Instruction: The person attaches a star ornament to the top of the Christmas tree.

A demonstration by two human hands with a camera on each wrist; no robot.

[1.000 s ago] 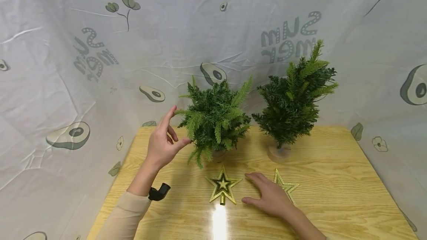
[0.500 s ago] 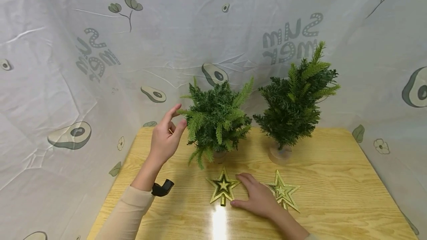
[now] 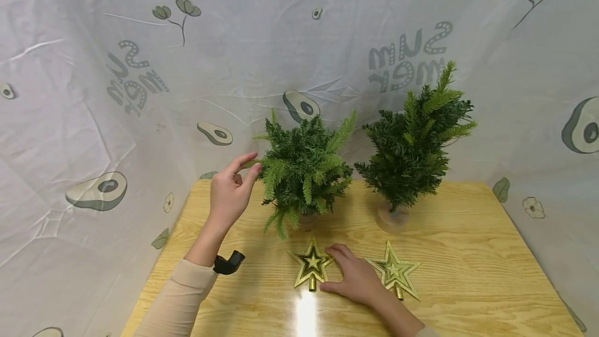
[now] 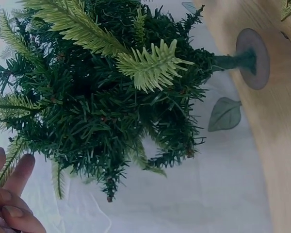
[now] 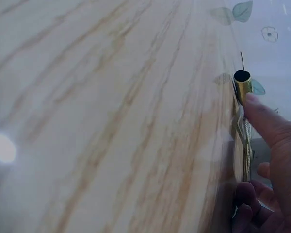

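Note:
The left-hand artificial Christmas tree (image 3: 304,165) stands on the table, its round wooden base (image 4: 279,51) visible in the left wrist view. At its left edge, my left hand (image 3: 228,194) pinches a light-green branch tip (image 4: 12,154) between thumb and index finger. In front of this tree lies a gold star tree topper (image 3: 312,261). My right hand (image 3: 357,279) holds the star's right side, fingers at its right point and thumb at the hollow socket (image 5: 243,88). The right palm is low over the table.
A second artificial tree (image 3: 412,155), tilted right, stands on a round base (image 3: 392,218) at the back right. Another gold star topper (image 3: 394,270) lies beside my right hand. Printed cloth (image 3: 252,40) surrounds the wooden table (image 3: 468,254). A black strap mount (image 3: 229,263) sits at my left wrist.
My right hand has moved left from over the second star to the first star and taken hold of it. My left thumb has risen toward the index finger at the branch tip.

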